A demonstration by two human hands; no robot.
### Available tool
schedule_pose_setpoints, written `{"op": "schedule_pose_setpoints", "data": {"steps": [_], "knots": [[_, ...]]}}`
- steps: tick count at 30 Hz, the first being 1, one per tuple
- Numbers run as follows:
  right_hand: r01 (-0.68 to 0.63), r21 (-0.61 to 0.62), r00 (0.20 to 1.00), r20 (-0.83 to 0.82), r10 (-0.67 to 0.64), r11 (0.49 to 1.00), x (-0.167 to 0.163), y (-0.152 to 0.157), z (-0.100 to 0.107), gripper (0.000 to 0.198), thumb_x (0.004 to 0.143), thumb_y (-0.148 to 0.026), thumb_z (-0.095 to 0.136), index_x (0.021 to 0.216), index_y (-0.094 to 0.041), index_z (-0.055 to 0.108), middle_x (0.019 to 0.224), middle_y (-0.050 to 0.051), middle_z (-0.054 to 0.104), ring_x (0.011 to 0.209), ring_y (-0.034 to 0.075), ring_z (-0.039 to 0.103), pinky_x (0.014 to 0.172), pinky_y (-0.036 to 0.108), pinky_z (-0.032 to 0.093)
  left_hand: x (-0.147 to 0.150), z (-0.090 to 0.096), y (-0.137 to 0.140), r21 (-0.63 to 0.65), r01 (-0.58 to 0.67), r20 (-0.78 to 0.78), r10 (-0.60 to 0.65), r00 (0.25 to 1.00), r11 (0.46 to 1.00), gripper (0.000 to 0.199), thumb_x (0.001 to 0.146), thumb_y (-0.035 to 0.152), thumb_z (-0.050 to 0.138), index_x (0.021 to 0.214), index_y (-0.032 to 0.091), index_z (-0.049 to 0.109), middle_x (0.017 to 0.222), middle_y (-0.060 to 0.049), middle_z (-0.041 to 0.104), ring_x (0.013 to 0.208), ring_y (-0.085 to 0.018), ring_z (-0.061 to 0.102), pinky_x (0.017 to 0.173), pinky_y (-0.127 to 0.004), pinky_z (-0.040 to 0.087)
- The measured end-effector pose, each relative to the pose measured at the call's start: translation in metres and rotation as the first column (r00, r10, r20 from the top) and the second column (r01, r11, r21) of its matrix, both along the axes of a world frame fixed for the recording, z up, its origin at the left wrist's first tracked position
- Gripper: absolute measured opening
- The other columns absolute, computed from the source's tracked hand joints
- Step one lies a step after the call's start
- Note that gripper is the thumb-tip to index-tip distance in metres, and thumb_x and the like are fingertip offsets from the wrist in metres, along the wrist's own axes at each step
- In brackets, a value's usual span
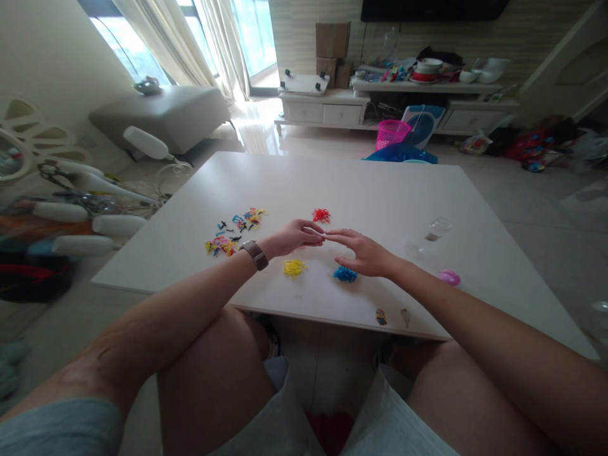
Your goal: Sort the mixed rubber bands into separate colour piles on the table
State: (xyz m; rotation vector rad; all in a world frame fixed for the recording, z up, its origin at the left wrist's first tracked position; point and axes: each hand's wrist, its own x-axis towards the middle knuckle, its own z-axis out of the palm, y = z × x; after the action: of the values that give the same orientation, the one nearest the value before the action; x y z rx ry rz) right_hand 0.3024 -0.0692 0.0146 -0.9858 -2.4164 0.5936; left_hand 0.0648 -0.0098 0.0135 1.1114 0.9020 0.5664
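Note:
Over the middle of the white table [380, 190], my left hand [299, 234], with a brown watch on the wrist, stretches its fingers to the right. Its fingertips meet those of my right hand [363, 253], whose fingers are extended with the thumb apart. Nothing I can make out lies between them. Around the hands are small heaps of thin, band-like pieces: red ones [321, 216] beyond, yellow ones [293, 268] in front of the left hand, and blue ones [344, 274] partly under the right hand. Mixed colourful pieces [237, 231] are scattered to the left.
Clear containers [439, 229] and a pink object [449, 277] lie on the right. A small yellow-and-blue figure [380, 316] and a small metallic item [405, 316] are near the front edge. Beyond the table stand a pink basket [392, 134] and a low cabinet [327, 111].

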Motion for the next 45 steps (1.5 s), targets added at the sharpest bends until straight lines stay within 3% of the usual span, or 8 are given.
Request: {"op": "schedule_pose_setpoints", "data": {"steps": [7, 15, 21, 29, 35, 45], "knots": [[0.035, 0.009, 0.999, -0.033, -0.035, 0.999, -0.001, 0.002, 0.001, 0.050, 0.088, -0.020, 0.062, 0.137, -0.025, 0.061, 0.138, 0.009, 0.062, 0.128, 0.027, 0.058, 0.111, 0.049, 0.046, -0.001, 0.000, 0.000, 0.005, -0.008, -0.015, 0.008, 1.000, 1.000, 0.042, 0.062, 0.025, 0.094, 0.093, 0.010, 0.071, 0.088, -0.014, 0.077, 0.086, -0.019, 0.073, 0.094, -0.035, 0.054], [0.076, 0.010, 0.995, -0.069, -0.076, 0.997, -0.002, 0.001, 0.005, 0.035, 0.088, -0.018, 0.059, 0.120, -0.022, 0.073, 0.122, 0.010, 0.071, 0.115, 0.025, 0.065, 0.096, 0.042, 0.056, -0.001, -0.003, 0.002, 0.022, -0.012, -0.037, 0.013, 0.999, 1.000, 0.040, 0.061, 0.025, 0.094, 0.090, 0.012, 0.071, 0.089, -0.013, 0.078, 0.088, -0.019, 0.073, 0.095, -0.036, 0.054], [0.106, -0.012, 0.988, -0.112, -0.107, 0.994, -0.003, 0.004, 0.003, 0.026, 0.088, -0.019, 0.059, 0.106, -0.022, 0.078, 0.107, 0.008, 0.075, 0.094, 0.021, 0.070, 0.078, 0.033, 0.058, -0.001, -0.004, 0.003, 0.050, 0.013, -0.023, -0.011, 1.000, 0.999, 0.037, 0.061, 0.023, 0.094, 0.089, 0.012, 0.072, 0.089, -0.012, 0.077, 0.086, -0.020, 0.073, 0.094, -0.038, 0.055], [0.220, -0.015, 0.965, -0.145, -0.220, 0.975, -0.005, 0.003, 0.007, 0.013, 0.084, -0.018, 0.064, 0.079, -0.018, 0.075, 0.079, 0.005, 0.073, 0.071, 0.017, 0.068, 0.071, 0.029, 0.054, 0.001, -0.004, 0.000, 0.138, 0.109, -0.073, -0.099, 0.992, 0.984, 0.035, 0.062, 0.018, 0.091, 0.091, 0.012, 0.073, 0.091, -0.012, 0.075, 0.086, -0.019, 0.072, 0.086, -0.034, 0.056], [0.236, -0.048, 0.956, -0.168, -0.241, 0.970, -0.005, 0.001, 0.011, 0.010, 0.080, -0.015, 0.063, 0.077, -0.019, 0.071, 0.075, 0.002, 0.072, 0.068, 0.015, 0.067, 0.068, 0.027, 0.053, 0.001, -0.002, -0.002, 0.173, 0.148, -0.088, -0.135, 0.987, 0.974, 0.035, 0.062, 0.021, 0.090, 0.091, 0.012, 0.073, 0.093, -0.012, 0.075, 0.087, -0.019, 0.071, 0.084, -0.034, 0.055], [0.177, -0.147, 0.976, -0.102, -0.193, 0.973, 0.002, 0.004, 0.012, 0.009, 0.078, -0.018, 0.063, 0.075, -0.019, 0.072, 0.071, 0.001, 0.073, 0.066, 0.015, 0.067, 0.067, 0.026, 0.052, -0.004, -0.006, 0.003, 0.158, 0.091, -0.084, -0.078, 0.993, 0.983, 0.037, 0.059, 0.021, 0.092, 0.089, 0.012, 0.072, 0.090, -0.012, 0.075, 0.088, -0.021, 0.073, 0.085, -0.035, 0.055]]}}
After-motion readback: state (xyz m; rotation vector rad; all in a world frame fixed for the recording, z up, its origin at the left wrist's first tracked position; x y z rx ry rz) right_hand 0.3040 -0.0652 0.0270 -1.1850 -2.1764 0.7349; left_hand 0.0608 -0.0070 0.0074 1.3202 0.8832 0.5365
